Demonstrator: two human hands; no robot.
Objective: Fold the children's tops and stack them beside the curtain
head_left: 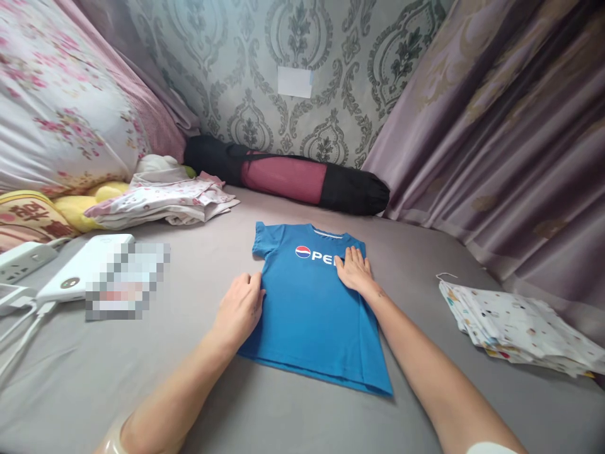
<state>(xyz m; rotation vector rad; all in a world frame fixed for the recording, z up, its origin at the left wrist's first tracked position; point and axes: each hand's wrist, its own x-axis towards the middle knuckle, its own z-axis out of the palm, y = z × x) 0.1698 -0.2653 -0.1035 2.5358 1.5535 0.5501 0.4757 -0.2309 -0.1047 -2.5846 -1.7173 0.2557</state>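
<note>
A small blue T-shirt (309,309) with a red, white and blue logo lies flat on the grey bed sheet (265,410), its right side folded in. My left hand (240,309) rests at the shirt's left edge below the sleeve, its fingers curled over the cloth. My right hand (354,270) lies flat and open on the shirt's upper right, covering part of the white lettering.
A folded speckled white garment (515,328) lies at the right. A stack of folded floral clothes (165,200) sits at the back left beside pillows. A black and maroon roll bag (293,175) lies along the wall. A white power bank (87,265) and a power strip (23,260) lie at the left.
</note>
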